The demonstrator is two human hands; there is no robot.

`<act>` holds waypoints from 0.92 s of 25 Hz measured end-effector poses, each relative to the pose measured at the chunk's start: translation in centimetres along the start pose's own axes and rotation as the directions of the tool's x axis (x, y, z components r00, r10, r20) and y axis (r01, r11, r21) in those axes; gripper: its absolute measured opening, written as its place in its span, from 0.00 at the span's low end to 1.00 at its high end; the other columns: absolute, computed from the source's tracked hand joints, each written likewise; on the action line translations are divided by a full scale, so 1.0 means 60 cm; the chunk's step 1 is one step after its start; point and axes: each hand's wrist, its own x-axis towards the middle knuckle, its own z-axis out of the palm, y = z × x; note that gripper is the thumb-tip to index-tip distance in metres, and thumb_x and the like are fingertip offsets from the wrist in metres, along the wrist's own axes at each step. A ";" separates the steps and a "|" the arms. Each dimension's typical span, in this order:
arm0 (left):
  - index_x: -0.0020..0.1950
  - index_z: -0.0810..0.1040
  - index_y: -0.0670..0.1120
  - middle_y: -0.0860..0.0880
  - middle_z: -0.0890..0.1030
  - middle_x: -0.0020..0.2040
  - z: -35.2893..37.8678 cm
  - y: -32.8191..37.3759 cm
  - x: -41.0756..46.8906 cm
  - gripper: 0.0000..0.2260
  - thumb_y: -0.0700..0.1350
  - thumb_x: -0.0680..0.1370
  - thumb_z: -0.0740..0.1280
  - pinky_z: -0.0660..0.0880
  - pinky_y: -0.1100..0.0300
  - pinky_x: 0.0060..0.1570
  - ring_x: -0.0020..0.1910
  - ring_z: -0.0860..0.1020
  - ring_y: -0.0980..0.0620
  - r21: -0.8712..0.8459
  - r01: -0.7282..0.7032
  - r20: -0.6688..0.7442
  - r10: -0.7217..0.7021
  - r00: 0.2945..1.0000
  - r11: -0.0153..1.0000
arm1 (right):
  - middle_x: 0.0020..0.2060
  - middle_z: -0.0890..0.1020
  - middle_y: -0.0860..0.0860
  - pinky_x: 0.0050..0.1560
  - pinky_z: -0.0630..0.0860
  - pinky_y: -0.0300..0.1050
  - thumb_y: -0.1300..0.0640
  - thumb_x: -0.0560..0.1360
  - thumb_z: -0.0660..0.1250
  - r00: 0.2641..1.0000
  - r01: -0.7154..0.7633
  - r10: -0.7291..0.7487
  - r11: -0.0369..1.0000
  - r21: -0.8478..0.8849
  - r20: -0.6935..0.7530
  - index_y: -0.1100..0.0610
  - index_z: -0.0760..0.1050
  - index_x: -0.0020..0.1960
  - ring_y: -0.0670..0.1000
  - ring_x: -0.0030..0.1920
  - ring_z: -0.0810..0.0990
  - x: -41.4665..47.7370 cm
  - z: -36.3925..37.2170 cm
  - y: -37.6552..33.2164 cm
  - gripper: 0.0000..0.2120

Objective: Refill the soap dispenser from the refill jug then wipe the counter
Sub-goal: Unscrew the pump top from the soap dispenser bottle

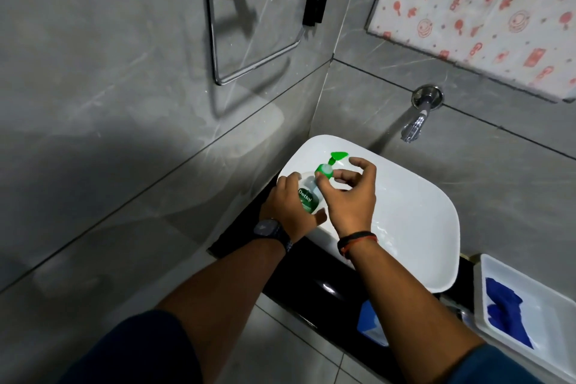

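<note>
A clear soap dispenser [308, 195] with a green Dettol label and a green pump top [330, 165] stands at the left rim of the white basin [414, 212]. My left hand [288, 207] wraps around the bottle's body. My right hand [349, 193] pinches the green collar of the pump between thumb and fingers. A blue cloth [506, 309] lies in a white tray [554, 337] at the lower right. A blue-and-white object [371, 323], possibly the refill pack, sits below the counter edge, partly hidden by my right forearm.
The basin rests on a black counter [246, 227] in a grey tiled corner. A chrome tap [419, 117] juts from the wall above the basin. A chrome towel ring [246, 25] hangs on the left wall. A patterned panel [483, 9] covers the upper right.
</note>
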 end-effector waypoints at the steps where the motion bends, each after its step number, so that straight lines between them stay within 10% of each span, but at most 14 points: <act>1: 0.62 0.68 0.45 0.44 0.74 0.54 0.000 0.001 0.001 0.35 0.55 0.60 0.75 0.74 0.51 0.46 0.51 0.75 0.41 -0.006 0.013 -0.003 -0.013 1.000 1.000 | 0.42 0.81 0.44 0.43 0.76 0.33 0.55 0.66 0.77 1.000 -0.006 0.006 1.000 -0.001 -0.005 0.47 0.67 0.57 0.41 0.47 0.79 0.002 0.001 0.001 0.26; 23: 0.62 0.67 0.45 0.43 0.74 0.56 0.007 0.011 0.030 0.35 0.55 0.60 0.75 0.73 0.51 0.47 0.52 0.76 0.41 -0.093 -0.035 0.023 0.037 0.999 0.995 | 0.46 0.79 0.45 0.46 0.74 0.42 0.58 0.67 0.75 0.995 0.102 -0.103 0.990 -0.101 -0.005 0.47 0.78 0.45 0.48 0.50 0.78 0.029 0.004 -0.006 0.11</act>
